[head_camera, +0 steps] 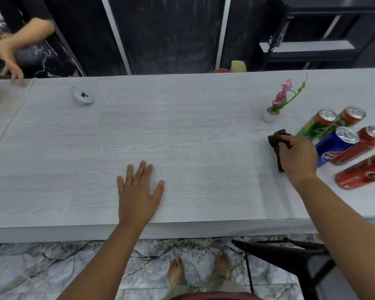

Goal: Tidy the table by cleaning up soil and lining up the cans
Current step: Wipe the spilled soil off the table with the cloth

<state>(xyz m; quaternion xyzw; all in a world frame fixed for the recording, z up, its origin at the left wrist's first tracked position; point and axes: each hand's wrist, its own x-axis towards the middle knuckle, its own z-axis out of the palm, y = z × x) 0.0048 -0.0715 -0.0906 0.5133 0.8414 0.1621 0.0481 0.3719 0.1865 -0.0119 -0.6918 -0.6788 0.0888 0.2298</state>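
Your right hand (297,155) is clenched on a dark brown cloth (276,146), bunched in the grip and hanging down toward the worktop (182,148) near its right end. Your left hand (139,189) lies released, palm down and fingers spread, flat on the worktop close to the near edge, holding nothing.

The remaining soil (234,134) on the worktop is a thin line of dark specks running left to right, parallel to the near edge. It lies to the left of the cloth and slightly farther from you, between the cloth and the worktop's middle. The right hand is much the nearer of the two, so a sweep leftward along that line looks like the move in hand.

Five drink cans (342,144) stand clustered at the right end, just beyond the right hand, not yet in one row. A small white pot with a pink flower (271,114) stands behind the cloth, toward the far edge. More soil (195,247) lies scattered on the floor below the near edge.
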